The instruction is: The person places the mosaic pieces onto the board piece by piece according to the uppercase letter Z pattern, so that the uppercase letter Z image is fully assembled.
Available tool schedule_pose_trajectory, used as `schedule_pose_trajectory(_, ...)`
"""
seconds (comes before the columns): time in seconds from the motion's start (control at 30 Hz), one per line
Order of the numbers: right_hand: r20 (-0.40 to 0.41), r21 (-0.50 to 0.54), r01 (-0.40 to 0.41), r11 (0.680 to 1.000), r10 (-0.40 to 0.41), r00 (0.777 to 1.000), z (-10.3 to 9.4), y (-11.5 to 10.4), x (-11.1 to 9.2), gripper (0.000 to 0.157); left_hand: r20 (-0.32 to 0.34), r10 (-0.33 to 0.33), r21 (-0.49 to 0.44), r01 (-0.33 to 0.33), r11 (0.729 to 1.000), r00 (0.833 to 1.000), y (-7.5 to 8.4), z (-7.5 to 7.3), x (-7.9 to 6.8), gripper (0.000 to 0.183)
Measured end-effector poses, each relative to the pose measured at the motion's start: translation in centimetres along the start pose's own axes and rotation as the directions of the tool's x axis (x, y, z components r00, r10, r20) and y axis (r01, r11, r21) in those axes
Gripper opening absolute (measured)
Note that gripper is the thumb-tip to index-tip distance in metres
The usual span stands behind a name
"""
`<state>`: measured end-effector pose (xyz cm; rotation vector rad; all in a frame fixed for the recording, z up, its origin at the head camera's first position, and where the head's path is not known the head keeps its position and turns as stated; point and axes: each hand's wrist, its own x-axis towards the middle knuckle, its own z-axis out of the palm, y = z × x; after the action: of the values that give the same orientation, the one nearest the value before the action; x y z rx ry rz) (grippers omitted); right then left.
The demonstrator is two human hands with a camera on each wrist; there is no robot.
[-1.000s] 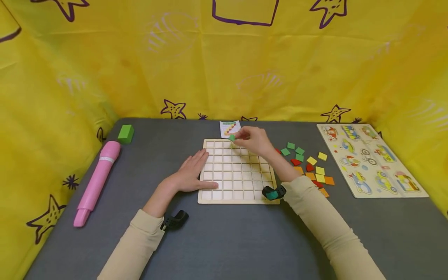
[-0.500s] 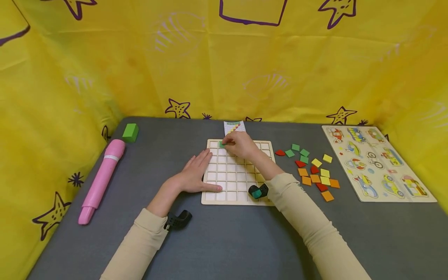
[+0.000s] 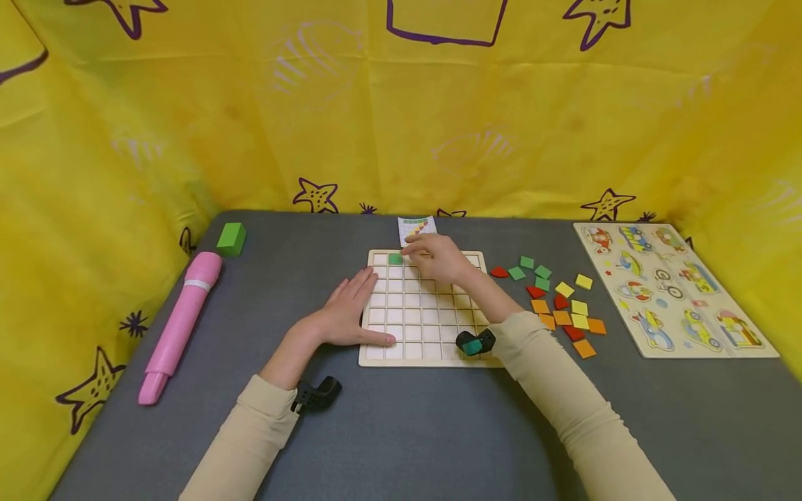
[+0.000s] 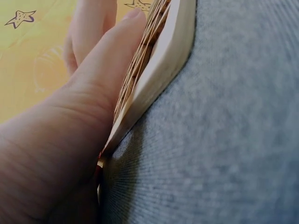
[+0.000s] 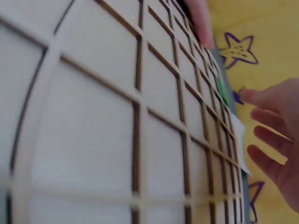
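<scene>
A wooden grid board (image 3: 426, 313) lies on the table, with a green square tile (image 3: 395, 259) in the second cell of its far row. My right hand (image 3: 435, 257) hovers over the far row just right of that tile. In the right wrist view its fingers (image 5: 268, 135) are loosely bent, apart from the tile, and hold nothing. The left hand (image 3: 344, 313) rests along the board's left edge, fingers stretched out and thumb on the near-left cells. Behind the board lies a small pattern card (image 3: 416, 227), its lower part covered by the right hand.
Loose green tiles (image 3: 526, 262), red (image 3: 560, 301), yellow (image 3: 579, 307) and orange ones (image 3: 585, 348) are scattered right of the board. Farther right lies a picture puzzle board (image 3: 670, 292). A pink microphone (image 3: 182, 327) and a green block (image 3: 231, 239) are on the left.
The green tile went from my right hand's pinch into the far row's second cell. The right hand moved left and down to the board, then let go and lifted slightly. The left hand stayed.
</scene>
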<state>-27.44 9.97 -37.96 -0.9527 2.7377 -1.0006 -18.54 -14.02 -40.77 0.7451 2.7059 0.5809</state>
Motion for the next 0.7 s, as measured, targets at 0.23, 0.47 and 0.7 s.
schedule_pose_trajectory(0.23,-0.09,-0.034,-0.18,0.983,0.176,0.98,-5.4,3.6,-4.9,0.02,0.013,0.028,-0.009,-0.028,1.0,1.0,-0.3,-0.1,-0.1,0.134)
schedule_pose_trajectory(0.47,-0.107,-0.19,-0.386,0.903,0.372,0.922,-8.8,6.6,-10.2,0.021,0.049,0.028,-0.022,-0.027,0.999,0.998,-0.2,-0.4,-0.4,0.139)
schedule_pose_trajectory(0.7,-0.128,-0.199,-0.421,0.885,0.403,0.906,-8.6,7.8,-11.8,0.024,0.052,0.042,-0.014,-0.042,0.999,0.998,-0.2,-0.3,-0.3,0.14)
